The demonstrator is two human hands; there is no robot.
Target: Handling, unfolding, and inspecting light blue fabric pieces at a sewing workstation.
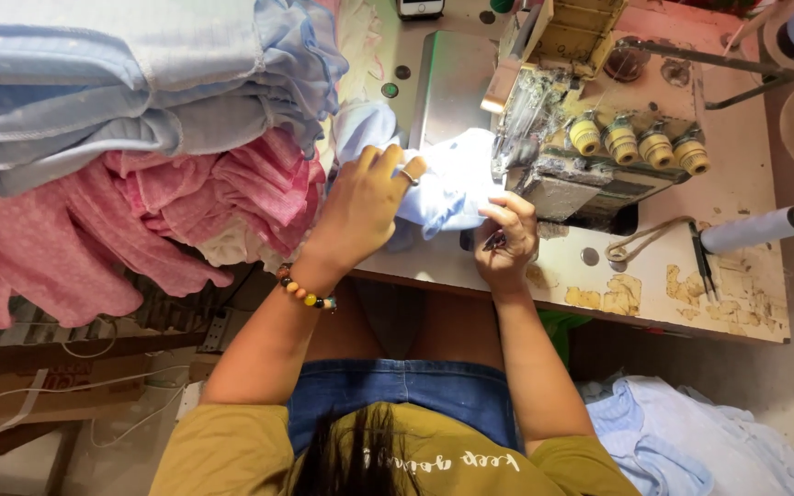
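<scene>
Pressing light blue fabric (448, 188) under left hand (360, 207).

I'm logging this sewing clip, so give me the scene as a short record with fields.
Setting: worn sewing table with an overlock machine
Left hand: flat on light blue fabric, ring and bead bracelet worn
Right hand: pinching the fabric's edge beside the machine, a small dark tool in its fingers
Nearby: pink and blue garment pile, thread cone lying on the table
</scene>
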